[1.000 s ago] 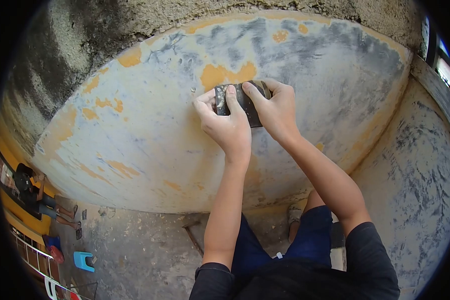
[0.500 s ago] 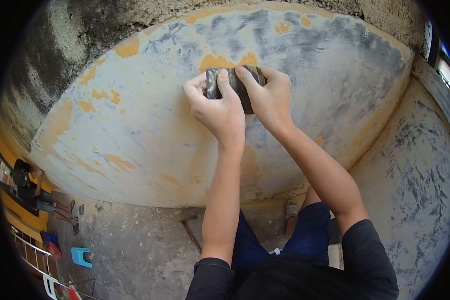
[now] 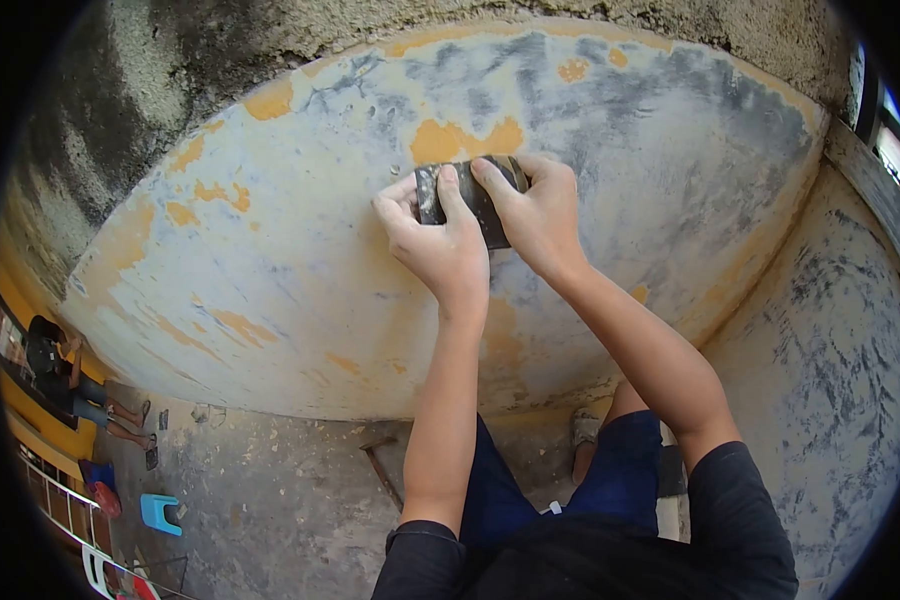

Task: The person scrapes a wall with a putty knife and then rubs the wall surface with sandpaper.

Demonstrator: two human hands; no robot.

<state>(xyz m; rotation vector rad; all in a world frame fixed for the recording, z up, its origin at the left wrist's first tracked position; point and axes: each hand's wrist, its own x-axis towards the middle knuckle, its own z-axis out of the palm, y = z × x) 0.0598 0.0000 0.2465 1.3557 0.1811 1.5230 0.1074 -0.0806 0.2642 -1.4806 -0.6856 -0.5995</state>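
A dark, flat block-like piece (image 3: 485, 212) is pressed against the curved wall surface (image 3: 320, 240), which shows white, grey and orange patches. My left hand (image 3: 437, 232) grips its left end, thumb on the near face and fingers curled round the edge. On the right end my right hand (image 3: 538, 210) holds it the same way, thumb on the face, fingers over the top. An orange patch (image 3: 465, 139) lies just above the piece. What the piece's far face looks like is hidden.
Rough stone wall (image 3: 300, 25) borders the top. Another person (image 3: 60, 365) sits at the far left. A blue stool (image 3: 160, 513), a metal ladder (image 3: 60, 500) and a hammer-like tool (image 3: 382, 474) are lower down on the concrete floor (image 3: 270, 480). A speckled wall (image 3: 820, 370) stands at right.
Both hands and the dark piece have moved slightly down the surface, showing more of the orange patch above. The view has also shifted a little. Both grips look the same.
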